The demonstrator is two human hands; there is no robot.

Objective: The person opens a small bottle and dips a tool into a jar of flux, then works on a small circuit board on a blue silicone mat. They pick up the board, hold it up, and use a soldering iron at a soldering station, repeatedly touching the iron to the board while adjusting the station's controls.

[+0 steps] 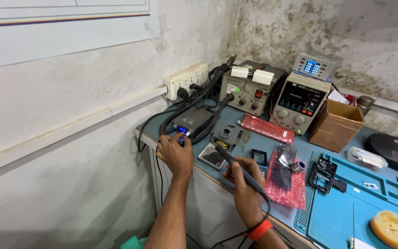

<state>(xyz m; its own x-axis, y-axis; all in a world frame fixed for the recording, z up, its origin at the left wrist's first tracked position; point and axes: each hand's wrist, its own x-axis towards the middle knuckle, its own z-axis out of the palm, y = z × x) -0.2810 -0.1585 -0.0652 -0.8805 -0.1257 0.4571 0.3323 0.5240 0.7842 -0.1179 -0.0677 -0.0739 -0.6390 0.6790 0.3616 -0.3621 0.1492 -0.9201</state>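
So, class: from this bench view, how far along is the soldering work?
Done: the small soldering station is lit, and the soldering iron is out of its stand. In hand: the right hand grips the iron while the left hand presses the station's front controls. Left: the tip hangs over the cleaning tray, and the black frame on the blue mat lies untouched.

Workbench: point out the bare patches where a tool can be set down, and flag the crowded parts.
Free: the blue mat between the black frame and the amber disc, and the bench strip between the cardboard box and the mat. Crowded: the back corner around the small grey station under the left hand, and the stand area by the right hand.
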